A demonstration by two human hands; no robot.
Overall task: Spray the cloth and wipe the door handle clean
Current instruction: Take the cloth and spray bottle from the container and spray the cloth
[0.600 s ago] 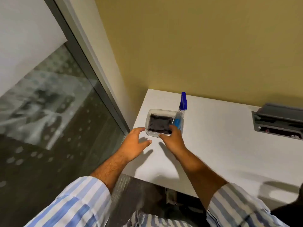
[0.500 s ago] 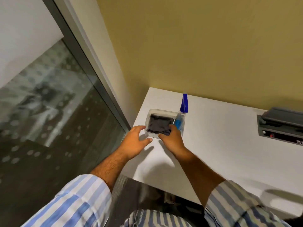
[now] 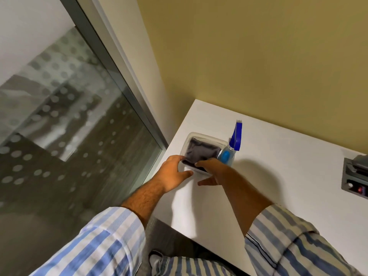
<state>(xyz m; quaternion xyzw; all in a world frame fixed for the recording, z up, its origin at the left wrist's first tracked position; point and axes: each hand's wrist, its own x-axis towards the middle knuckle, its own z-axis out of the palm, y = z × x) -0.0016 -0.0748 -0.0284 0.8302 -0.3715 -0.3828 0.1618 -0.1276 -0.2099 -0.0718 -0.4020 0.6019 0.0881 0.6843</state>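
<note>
Both hands have closed in on the clear tray [image 3: 224,144] at the bench [image 3: 278,186] corner, left hand [image 3: 172,173] bracing its rim with released grip, right hand [image 3: 211,172] pinching the folded dark cloth [image 3: 201,151] inside, still unsprayed; next lift it clear toward the spray bottle [image 3: 231,150] just beside.

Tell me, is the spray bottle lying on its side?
No, the spray bottle stands upright on the table beside the clear tray.

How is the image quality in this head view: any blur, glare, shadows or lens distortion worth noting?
Head view: wide-angle bending slants the door frame; the glass panel carries smeared reflections; both hands, left hand and right hand, cast soft shadows on the white table; the cloth reads dark with little detail.
</note>
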